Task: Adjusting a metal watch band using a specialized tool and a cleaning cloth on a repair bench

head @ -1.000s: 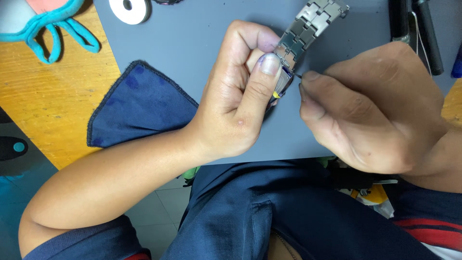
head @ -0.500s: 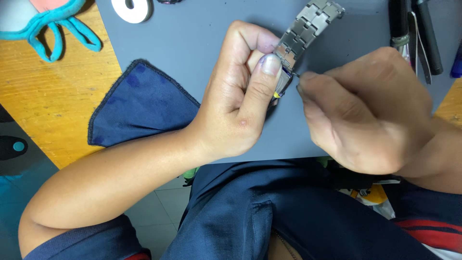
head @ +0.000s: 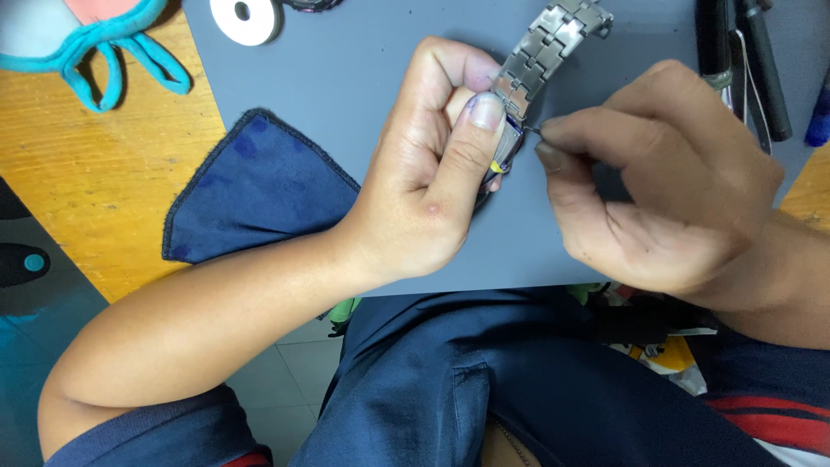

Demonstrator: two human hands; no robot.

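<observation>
Surface: grey work mat (head: 372,78) on yellow wooden table (head: 95,173); dark blue cloth (head: 251,190) at mat's left edge.
Watch: silver metal link watch bracelet (head: 549,43), clenched in left hand (head: 428,173), thumb pressed along its side; free links trail up-right.
Right hand (head: 666,173): pinching thin metal pin tool (head: 532,129), tip touching bracelet just beside left thumb.

We have one head cam, looking steeply down, close on both hands over the bench (head: 363,78) edge and lap.
</observation>
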